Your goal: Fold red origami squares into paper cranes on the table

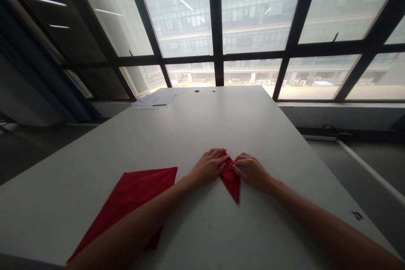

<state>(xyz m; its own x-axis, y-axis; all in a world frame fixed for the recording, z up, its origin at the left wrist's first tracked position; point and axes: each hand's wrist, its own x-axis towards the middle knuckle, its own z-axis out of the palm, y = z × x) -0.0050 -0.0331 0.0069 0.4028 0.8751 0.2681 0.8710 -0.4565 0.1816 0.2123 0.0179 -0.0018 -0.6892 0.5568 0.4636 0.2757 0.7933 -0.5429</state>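
Note:
A small folded red cloth (233, 182) lies on the white table, its layers stacked toward the far end and a narrow point aimed at me. My left hand (209, 166) rests over its left side, fingers stretched out and pressing on the upper layers. On the other side my right hand (252, 171) pinches the right edge of the folds between thumb and fingers. Some of the folds are hidden under my fingertips. A larger red cloth (133, 194) with faint creases is spread at the left, partly covered by my left forearm.
The white table (202, 130) runs away from me to large framed windows. Loose papers (155, 100) with a dark pen (159, 105) on them lie at the far left. A small dark mark (357, 215) is near the right edge. Blue curtains (47, 63) hang at the left.

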